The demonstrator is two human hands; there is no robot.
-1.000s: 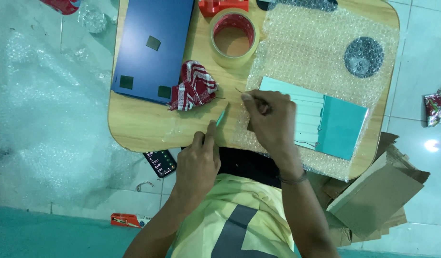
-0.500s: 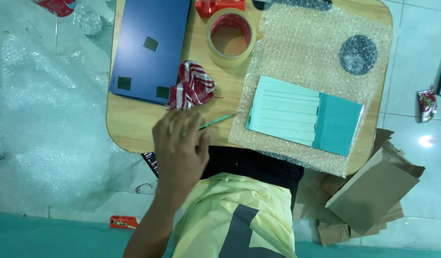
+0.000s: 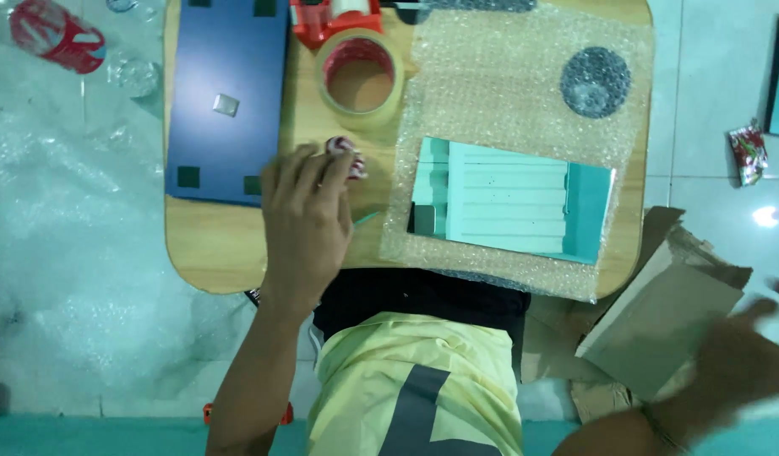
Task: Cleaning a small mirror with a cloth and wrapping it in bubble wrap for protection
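Note:
My left hand lies flat with spread fingers on the wooden table, its fingertips on a crumpled red-and-white wrapper. The tip of a thin green tool pokes out from beside the palm. A teal ribbed box rests on a bubble wrap sheet to the right of that hand. Blurred and with fingers apart, my right hand is off the table at the lower right, next to cardboard pieces, and holds nothing.
A blue panel covers the table's far left. A roll of clear tape and a red tape dispenser stand behind the wrapper. A dark round disc lies under the bubble wrap. Loose plastic film covers the floor on the left.
My right hand has left the teal box and swung down to the cardboard on the floor. My left hand moved forward from the green tool onto the wrapper.

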